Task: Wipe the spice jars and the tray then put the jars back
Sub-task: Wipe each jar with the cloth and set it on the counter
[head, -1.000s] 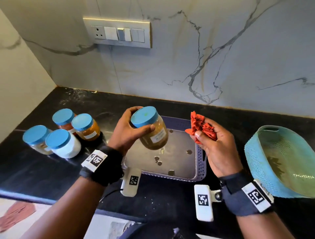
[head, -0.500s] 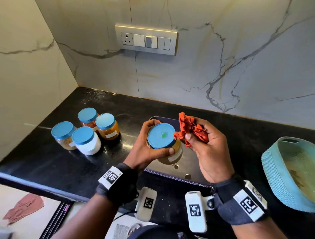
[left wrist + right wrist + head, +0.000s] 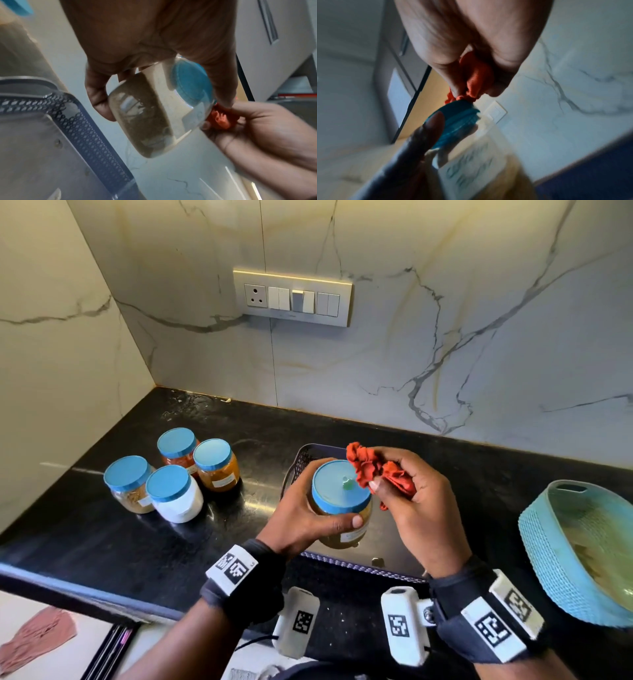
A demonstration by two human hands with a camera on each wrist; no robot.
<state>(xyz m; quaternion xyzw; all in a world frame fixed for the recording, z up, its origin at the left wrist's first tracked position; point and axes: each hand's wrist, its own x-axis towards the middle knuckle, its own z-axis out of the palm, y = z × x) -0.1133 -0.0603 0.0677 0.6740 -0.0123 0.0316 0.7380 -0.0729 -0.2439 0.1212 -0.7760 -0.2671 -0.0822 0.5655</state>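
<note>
My left hand [image 3: 308, 517] grips a spice jar [image 3: 342, 508] with a blue lid and brownish contents, held above the purple perforated tray [image 3: 301, 460]. My right hand [image 3: 411, 501] clutches a bunched orange cloth [image 3: 370, 470] whose edge lies on the far right part of the lid. The left wrist view shows the jar [image 3: 154, 111] from below, with the cloth [image 3: 221, 119] at its lid and the tray [image 3: 82, 127] lower left. The right wrist view has the cloth [image 3: 476, 79] touching the lid [image 3: 455, 121]. Several other blue-lidded jars [image 3: 174, 470] stand on the black counter at the left.
A light blue woven basket [image 3: 548, 549] sits at the right edge of the black counter [image 3: 102, 542]. A marble wall with a switch plate [image 3: 293, 297] rises behind. The counter's front edge runs just under my wrists.
My left hand turned the jar so its lid faces up toward me. My right hand brought the cloth onto the lid. The camera view shifted to the left.
</note>
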